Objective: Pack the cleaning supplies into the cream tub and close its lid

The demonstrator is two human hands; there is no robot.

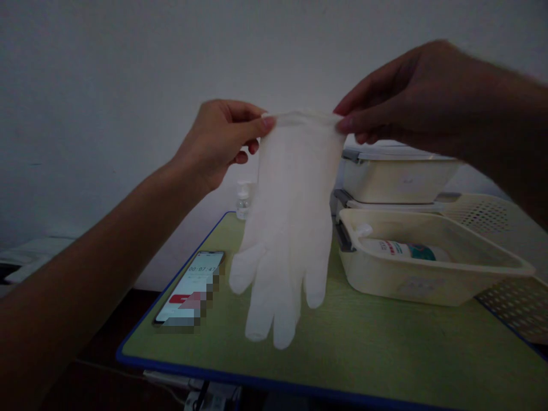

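Note:
A white disposable glove (291, 194) hangs fingers-down in the air above the table, its cuff stretched flat between my hands. My left hand (226, 134) pinches the left corner of the cuff between thumb and fingers. At the opposite corner, my right hand (389, 100) grips the cuff the same way. The glove's fingers dangle loose, some partly overlapping. It hides part of the table and wall behind it.
A phone (190, 288) showing a timer lies on the green table (385, 348) at left. A small bottle (242, 200) stands at the back. To the right, an open cream bin (411, 282) holds a white bottle (398, 250); a lidded box (398, 178) is stacked behind, near a perforated basket (483, 214).

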